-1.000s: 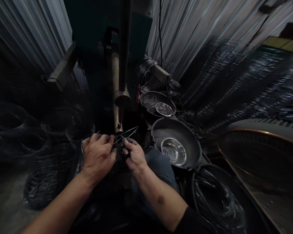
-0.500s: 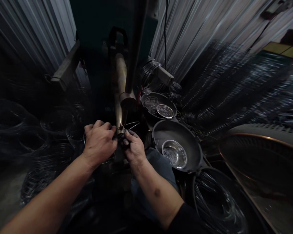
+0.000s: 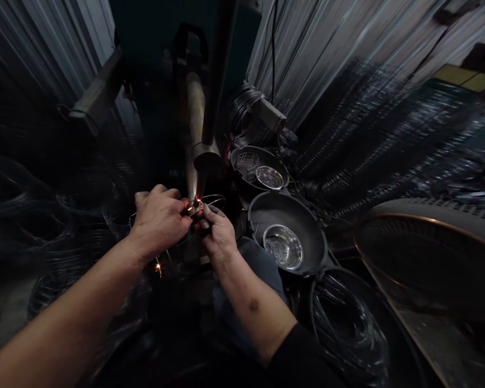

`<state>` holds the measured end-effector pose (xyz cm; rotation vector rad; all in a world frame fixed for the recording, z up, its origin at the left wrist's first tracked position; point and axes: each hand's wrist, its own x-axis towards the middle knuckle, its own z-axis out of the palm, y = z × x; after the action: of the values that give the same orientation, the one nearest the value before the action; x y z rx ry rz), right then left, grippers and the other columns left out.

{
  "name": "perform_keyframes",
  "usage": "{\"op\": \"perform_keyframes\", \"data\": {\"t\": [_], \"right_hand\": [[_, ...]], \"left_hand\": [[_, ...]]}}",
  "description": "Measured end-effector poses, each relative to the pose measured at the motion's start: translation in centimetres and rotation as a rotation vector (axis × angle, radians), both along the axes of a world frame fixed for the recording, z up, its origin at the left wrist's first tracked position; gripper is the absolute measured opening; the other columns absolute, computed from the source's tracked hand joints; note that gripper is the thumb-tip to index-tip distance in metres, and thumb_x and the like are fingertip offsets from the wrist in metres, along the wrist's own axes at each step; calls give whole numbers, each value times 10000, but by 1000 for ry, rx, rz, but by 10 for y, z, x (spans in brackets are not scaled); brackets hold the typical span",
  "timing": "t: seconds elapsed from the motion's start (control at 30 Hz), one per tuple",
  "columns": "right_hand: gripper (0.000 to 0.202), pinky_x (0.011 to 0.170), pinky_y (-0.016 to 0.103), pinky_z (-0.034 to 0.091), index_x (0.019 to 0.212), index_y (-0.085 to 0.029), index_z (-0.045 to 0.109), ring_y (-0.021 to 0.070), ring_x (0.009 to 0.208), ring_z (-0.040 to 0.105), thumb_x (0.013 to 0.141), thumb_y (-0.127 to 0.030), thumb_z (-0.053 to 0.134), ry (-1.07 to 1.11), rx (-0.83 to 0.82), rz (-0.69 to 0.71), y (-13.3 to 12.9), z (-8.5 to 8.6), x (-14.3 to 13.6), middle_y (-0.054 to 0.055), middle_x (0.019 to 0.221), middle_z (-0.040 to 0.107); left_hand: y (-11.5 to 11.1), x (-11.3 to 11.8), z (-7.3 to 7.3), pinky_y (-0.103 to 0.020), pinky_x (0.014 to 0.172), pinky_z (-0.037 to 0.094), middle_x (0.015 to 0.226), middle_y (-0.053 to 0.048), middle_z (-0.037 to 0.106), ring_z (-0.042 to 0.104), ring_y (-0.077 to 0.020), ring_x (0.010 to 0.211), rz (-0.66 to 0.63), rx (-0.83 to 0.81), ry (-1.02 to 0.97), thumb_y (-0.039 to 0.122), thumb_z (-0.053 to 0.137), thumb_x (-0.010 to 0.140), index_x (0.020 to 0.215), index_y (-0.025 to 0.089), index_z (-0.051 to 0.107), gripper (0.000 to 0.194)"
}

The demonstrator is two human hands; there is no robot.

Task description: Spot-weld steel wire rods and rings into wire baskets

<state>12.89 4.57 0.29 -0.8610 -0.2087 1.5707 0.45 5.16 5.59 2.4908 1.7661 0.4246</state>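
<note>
My left hand (image 3: 159, 218) is closed with its fingertips at the tip of a spot welder's electrode (image 3: 201, 183). Across from it my right hand (image 3: 218, 231) pinches at the same spot, thumb on top. Between them is a piece of bent wire (image 3: 218, 197), whose thin loop sticks out above my right hand. An orange glow and small sparks show at the electrode tip. Another glowing spark lies below my left hand. The wire's lower part is mostly hidden by my fingers and the dark.
Right of my hands stand black pans, the middle pan (image 3: 313, 226) holding a steel bowl (image 3: 283, 247) of short wire pieces. A nearer pan holds a wire coil (image 3: 351, 323). A large round fan-like rim (image 3: 428, 229) is farther right. Blurred wire rings (image 3: 84, 194) lie at left.
Glowing sparks have appeared at the electrode tip and below my left hand. Both hands stay at the electrode; the whole view has shifted slightly.
</note>
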Motion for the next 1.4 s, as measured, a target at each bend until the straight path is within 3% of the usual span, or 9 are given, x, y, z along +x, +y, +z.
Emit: {"op": "perform_keyframes", "data": {"t": [0.1,0.23,0.4,0.73,1.4], "right_hand": [[124,432,158,364,705,-154,643,48,456,450,603,-139,711,-76,61,30,-7,-3,1,-33,593,618],[277,568,206,468,817,-160,717,97,575,583,546,-185,765,-247,107,206,-27,-13,-3,-18,658,677],[271,631,220,470,819,-174,745,113,649,604,569,-272,783,-396,127,292,-43,-25,-12,-17,698,695],[193,633,223,432,747,-162,726,98,623,555,587,-265,758,-413,145,277,-46,-34,-19,-29,662,661],[297,604,231,402,762,-170,627,93,592,464,586,-366,763,-355,160,186,-56,-41,-30,-41,642,560]], "left_hand": [[2,-1,0,-446,765,314,950,-97,667,509,-303,977,-3,-4,8,318,554,720,793,216,725,212],[8,-3,0,-438,773,321,998,-88,663,506,-301,1004,30,-6,41,344,543,727,875,232,734,267],[16,-6,2,-424,783,326,1081,-70,653,498,-290,1049,90,-41,73,372,527,738,898,254,729,284],[19,-8,2,-436,815,334,1085,-68,651,501,-303,1059,129,-61,79,403,550,731,953,258,734,323],[12,0,11,-497,849,366,1049,-93,663,496,-327,1049,174,-103,111,348,566,737,942,202,727,299]]}}
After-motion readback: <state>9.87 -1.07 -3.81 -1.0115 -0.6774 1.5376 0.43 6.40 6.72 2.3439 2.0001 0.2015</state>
